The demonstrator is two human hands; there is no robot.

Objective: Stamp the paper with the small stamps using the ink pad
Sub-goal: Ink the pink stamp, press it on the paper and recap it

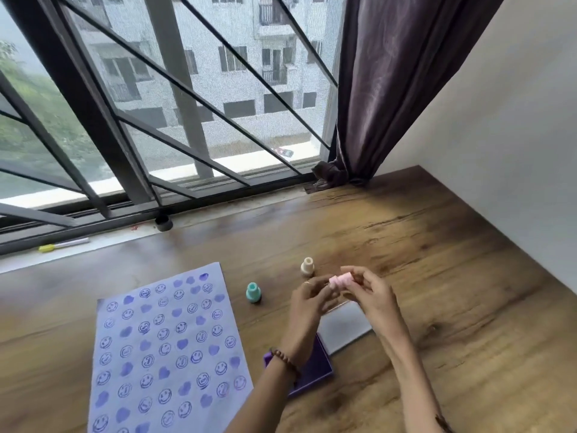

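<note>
I hold a small pink stamp (338,282) up off the bench (437,292) between both my hands, lying on its side. My right hand (371,295) has its grip closed on the stamp's right end with fingertips and thumb, and my left hand (309,303) pinches the left end; the picture is blurred there, so I cannot tell whether the stamp is in one piece or two. A ring shows on a finger of my left hand and a brown bead bracelet (282,359) circles that wrist. Under my hands, toward the near edge of the bench, lies the ink pad (315,370), open, its purple pad partly hidden by my left wrist and its grey lid (343,326) folded back on the far right side. Just beyond the pad toward the window stand two more stamps, upright and apart from each other: a teal stamp (253,292) nearer the paper and a cream stamp (307,266) farther back. The paper (165,348) lies flat at the near left of the bench, covered in rows of purple smiling faces and hearts, running out of view at the near edge. Along the far edge by the window ledge rests a pen with a yellow cap (64,244), and a dark curtain (374,89) hangs at the far right corner.
</note>
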